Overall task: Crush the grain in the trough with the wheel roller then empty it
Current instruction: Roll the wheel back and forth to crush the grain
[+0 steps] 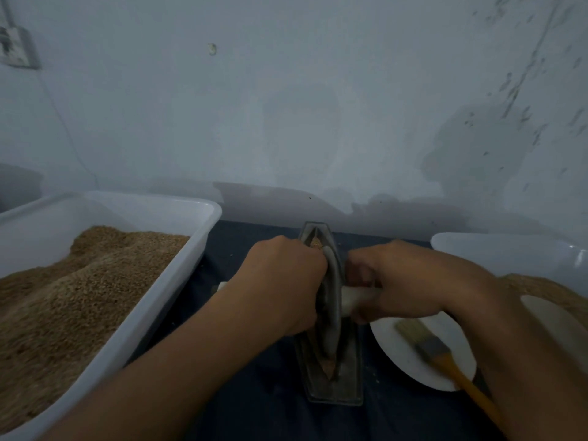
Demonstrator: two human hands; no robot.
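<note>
Trough sits lower centre of frame on a dark cloth, long axis running away from the person toward the wall. Wheel roller stands upright in the trough channel, about mid-length. Grain shows in the channel at the far tip and again near the close end under the wheel's rim.

Left hand is curled tight round the axle handle on the left side of the wheel; only the pale handle end pokes out past the wrist. Right hand is wrapped round the pale handle on the right side, fingers closed over it, knuckles up. Both fists sit right against the wheel faces.

Left of frame: large white tub, heaped with tan grain. Right edge of frame: second white tub, also some grain in it, partly hidden by the right forearm. Lower right, just beside the trough: white plate with a brush lying across it, bristles toward the trough, yellow handle running to the lower right.
</note>
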